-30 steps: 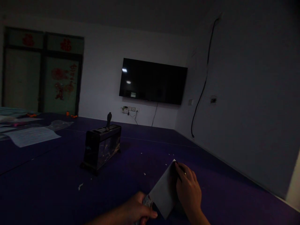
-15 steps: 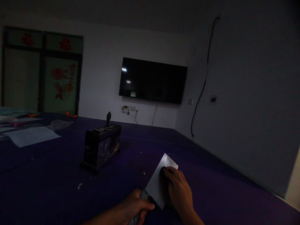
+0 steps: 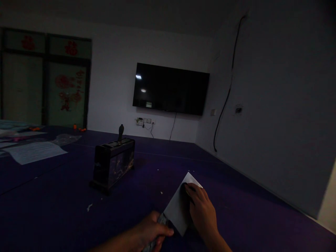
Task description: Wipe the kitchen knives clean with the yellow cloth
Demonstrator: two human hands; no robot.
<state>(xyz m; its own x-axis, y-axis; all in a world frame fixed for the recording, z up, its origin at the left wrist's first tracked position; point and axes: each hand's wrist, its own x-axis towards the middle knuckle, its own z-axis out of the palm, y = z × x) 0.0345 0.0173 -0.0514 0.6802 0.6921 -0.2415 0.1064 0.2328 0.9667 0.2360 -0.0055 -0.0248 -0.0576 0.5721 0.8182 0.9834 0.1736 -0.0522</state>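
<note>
A broad-bladed kitchen knife [image 3: 176, 207], like a cleaver, points up and to the right in front of me. My left hand [image 3: 153, 231] is closed around its grey patterned handle, thumb near the base of the blade. My right hand [image 3: 202, 206] lies against the upper part of the blade, fingers bent together over a small dark patch; whether that is a held item or shadow is unclear. Farther off to the left, a black knife block [image 3: 112, 164] stands upright on the purple tabletop [image 3: 157, 159], with one dark handle [image 3: 121, 133] sticking out of its top.
Printed paper sheets [image 3: 36, 152] and a clear plastic bag [image 3: 65, 139] lie on the far left. Small white scraps [image 3: 89, 207] are scattered across the tabletop. A wall-mounted television [image 3: 172, 89] hangs beyond, and a black cable [image 3: 225, 99] runs down the right wall.
My right hand and the blade have shifted very slightly to the right. My left hand keeps its grip on the handle; the block and papers are where they were.
</note>
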